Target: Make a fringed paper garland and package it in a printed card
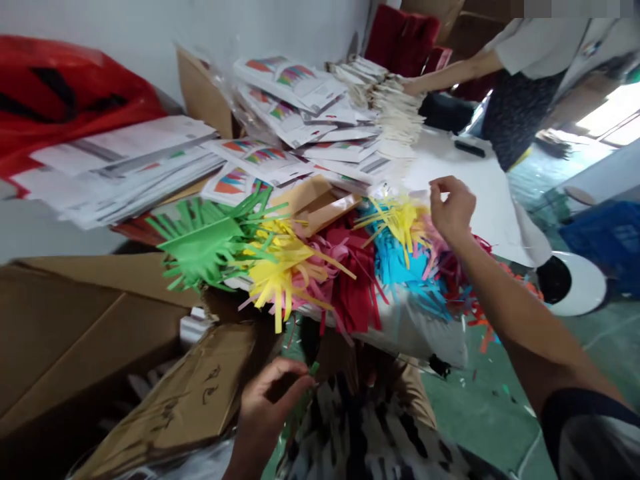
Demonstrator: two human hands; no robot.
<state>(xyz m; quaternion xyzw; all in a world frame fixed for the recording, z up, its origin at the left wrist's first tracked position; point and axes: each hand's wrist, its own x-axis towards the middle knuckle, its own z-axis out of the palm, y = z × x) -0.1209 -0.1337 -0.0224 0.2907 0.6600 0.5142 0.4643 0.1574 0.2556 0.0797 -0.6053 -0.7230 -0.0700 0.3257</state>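
My left grip (267, 403) was nearest, curled just in front of the heap of fringed coloured paper (345, 287), with a small green scrap (314, 368) at its fingertips; I cannot tell whether it was clamped on that scrap. Patterned cloth (360, 433) lay beneath that grip, and a cardboard box (65, 347) stood to the heap's left. My right grip (453, 210) hung just above the heap's far right side, its fingertips drawn together, with nothing I could make out between them. The heap itself, green, yellow, pink, red and blue fringes tangled together, sat at the edge of the surface (465, 180). Small paper scraps dotted the green floor (480, 413) to the heap's right, and beyond them stood a blue plastic crate (600, 240). Behind the heap lay stacks of printed sheets (270, 113), with a red plastic bag (55, 100) farther left. Farthest off, a co-worker's hand (413, 85) touched a bundle of cream paper strips (395, 110).
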